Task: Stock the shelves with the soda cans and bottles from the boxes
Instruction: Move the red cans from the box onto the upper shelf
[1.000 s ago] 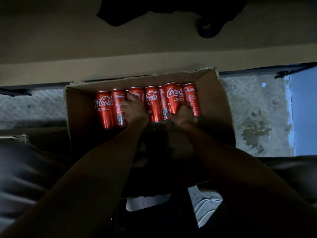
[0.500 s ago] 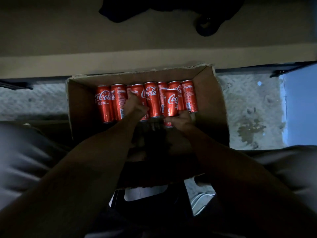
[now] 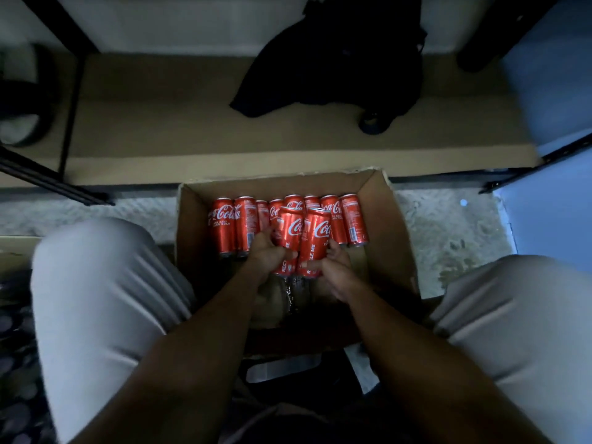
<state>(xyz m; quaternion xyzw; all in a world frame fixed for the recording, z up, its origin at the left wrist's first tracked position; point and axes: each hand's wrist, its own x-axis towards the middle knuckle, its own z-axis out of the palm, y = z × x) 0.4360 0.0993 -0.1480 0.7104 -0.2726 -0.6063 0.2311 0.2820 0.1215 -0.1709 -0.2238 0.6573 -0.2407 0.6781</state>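
White Coca-Cola script runs along the red cans – clearest on the leftmost can (image 3: 222, 229) in the cardboard box (image 3: 389, 232), with small print beneath it too blurred to read. The can in the left hand (image 3: 288, 240) shows "Co" and "RECY… ME"; the one in the right hand (image 3: 314, 241) shows "Co" and "…LE ME" – parts of "RECYCLE ME".

bare forearms showing, no sleeves reaching the wrists, left hand (image 3: 267, 261) and right hand (image 3: 336, 267) going gloveless, light grey trousers (image 3: 105, 302) creasing at the knees
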